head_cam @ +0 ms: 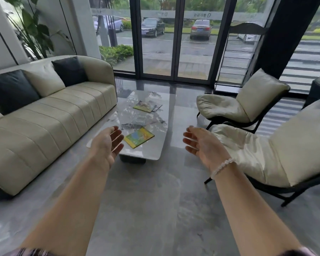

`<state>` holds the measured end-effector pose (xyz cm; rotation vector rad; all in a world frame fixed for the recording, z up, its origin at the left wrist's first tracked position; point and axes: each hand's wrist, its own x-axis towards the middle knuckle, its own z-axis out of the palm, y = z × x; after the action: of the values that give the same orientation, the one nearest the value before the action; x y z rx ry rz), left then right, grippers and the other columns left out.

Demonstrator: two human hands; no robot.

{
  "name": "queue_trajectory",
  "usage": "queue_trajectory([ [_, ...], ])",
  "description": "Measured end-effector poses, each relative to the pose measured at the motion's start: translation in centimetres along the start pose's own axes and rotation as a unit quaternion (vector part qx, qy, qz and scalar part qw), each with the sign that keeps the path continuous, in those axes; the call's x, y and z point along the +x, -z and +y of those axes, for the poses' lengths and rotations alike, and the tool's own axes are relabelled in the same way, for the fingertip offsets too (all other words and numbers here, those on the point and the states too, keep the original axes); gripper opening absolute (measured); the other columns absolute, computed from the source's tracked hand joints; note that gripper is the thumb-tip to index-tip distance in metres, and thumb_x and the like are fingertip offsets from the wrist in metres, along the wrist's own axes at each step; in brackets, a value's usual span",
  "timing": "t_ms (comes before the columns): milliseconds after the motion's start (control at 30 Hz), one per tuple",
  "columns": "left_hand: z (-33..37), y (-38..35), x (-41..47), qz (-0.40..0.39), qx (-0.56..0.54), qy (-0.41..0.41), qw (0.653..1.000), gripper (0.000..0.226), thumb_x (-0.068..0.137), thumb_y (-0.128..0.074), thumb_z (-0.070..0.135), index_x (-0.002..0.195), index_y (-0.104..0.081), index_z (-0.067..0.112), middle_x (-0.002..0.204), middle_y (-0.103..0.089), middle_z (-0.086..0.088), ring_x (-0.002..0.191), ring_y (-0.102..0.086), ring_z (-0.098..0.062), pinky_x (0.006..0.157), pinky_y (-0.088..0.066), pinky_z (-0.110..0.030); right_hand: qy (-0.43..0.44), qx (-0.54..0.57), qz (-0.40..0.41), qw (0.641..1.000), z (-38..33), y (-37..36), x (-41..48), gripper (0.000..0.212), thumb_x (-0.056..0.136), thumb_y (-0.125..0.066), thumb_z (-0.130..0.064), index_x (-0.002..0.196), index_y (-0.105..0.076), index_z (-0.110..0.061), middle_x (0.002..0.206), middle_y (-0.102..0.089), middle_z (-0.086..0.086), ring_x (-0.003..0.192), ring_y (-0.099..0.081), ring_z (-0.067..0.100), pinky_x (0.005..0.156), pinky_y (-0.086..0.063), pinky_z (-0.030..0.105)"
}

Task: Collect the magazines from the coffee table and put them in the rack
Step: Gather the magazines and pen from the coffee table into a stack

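Note:
A glossy marble coffee table (148,156) stands ahead between the sofa and the chairs. A green and yellow magazine (139,137) lies near its front edge. Farther back lies a second green magazine (144,106) with dark sheets (157,108) under its right side. A tall black wire rack (236,58) stands by the window at the back right. My left hand (106,145) is held out open, palm inward, just left of the near magazine. My right hand (201,145) is open too, to the right of the table. Neither hand touches anything.
A cream sofa (50,117) with dark cushions runs along the left. Two cream lounge chairs (244,100) (277,152) sit on the right. A clear glass object (139,121) rests mid-table. Grey tiled floor lies between me and the table.

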<state>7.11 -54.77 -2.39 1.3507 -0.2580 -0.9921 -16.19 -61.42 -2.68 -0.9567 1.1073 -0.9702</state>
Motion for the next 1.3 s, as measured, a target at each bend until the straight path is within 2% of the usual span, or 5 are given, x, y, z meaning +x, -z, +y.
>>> queue_trajectory([
  [433,0.7,-6.7,23.1,0.062,-0.007,0.043,0.997,0.022,0.092,-0.044,0.023,0.077,-0.059,0.022,0.079,-0.060,0.007,0.073,-0.057,-0.008,0.060,-0.040,-0.025,-0.048,-0.055,-0.024,0.997,-0.2,-4.2,25.2,0.014,0.091,-0.055,-0.032,0.095,-0.058,-0.019,0.103,-0.061,0.001,0.099,-0.057,0.019,0.093,-0.046,0.039],
  [700,2.9,-11.8,41.7,0.062,0.047,0.064,0.995,0.022,0.092,-0.043,0.026,0.078,-0.059,0.024,0.081,-0.062,0.011,0.075,-0.056,-0.005,0.069,-0.037,-0.026,-0.087,-0.055,-0.012,0.995,-0.2,-10.5,43.1,0.022,0.092,-0.054,-0.030,0.108,-0.056,-0.014,0.105,-0.060,0.000,0.102,-0.056,0.018,0.086,-0.047,0.033],
  [833,3.1,-14.1,48.8,0.060,0.074,0.080,0.992,0.022,0.092,-0.043,0.028,0.079,-0.060,0.025,0.081,-0.062,0.012,0.076,-0.056,-0.004,0.074,-0.036,-0.028,-0.114,-0.055,0.001,0.992,0.4,-12.1,49.7,0.014,0.092,-0.054,-0.028,0.098,-0.058,-0.017,0.106,-0.060,0.002,0.099,-0.056,0.018,0.087,-0.047,0.035],
  [933,2.3,-15.4,53.2,0.062,0.087,0.092,0.990,0.020,0.093,-0.043,0.028,0.082,-0.060,0.025,0.084,-0.062,0.011,0.078,-0.056,-0.004,0.068,-0.036,-0.027,-0.132,-0.062,0.015,0.989,1.3,-12.4,54.3,0.013,0.092,-0.055,-0.027,0.099,-0.058,-0.016,0.106,-0.060,0.003,0.099,-0.056,0.019,0.090,-0.047,0.038],
  [1300,-3.8,-19.9,68.9,0.131,0.103,0.148,0.975,0.017,0.091,-0.045,0.023,0.083,-0.060,0.024,0.081,-0.062,0.009,0.076,-0.056,-0.006,0.078,-0.036,-0.029,-0.214,-0.112,-0.003,0.970,8.4,-12.3,72.2,0.014,0.091,-0.055,-0.029,0.098,-0.059,-0.019,0.107,-0.062,0.002,0.099,-0.058,0.018,0.082,-0.047,0.033],
])
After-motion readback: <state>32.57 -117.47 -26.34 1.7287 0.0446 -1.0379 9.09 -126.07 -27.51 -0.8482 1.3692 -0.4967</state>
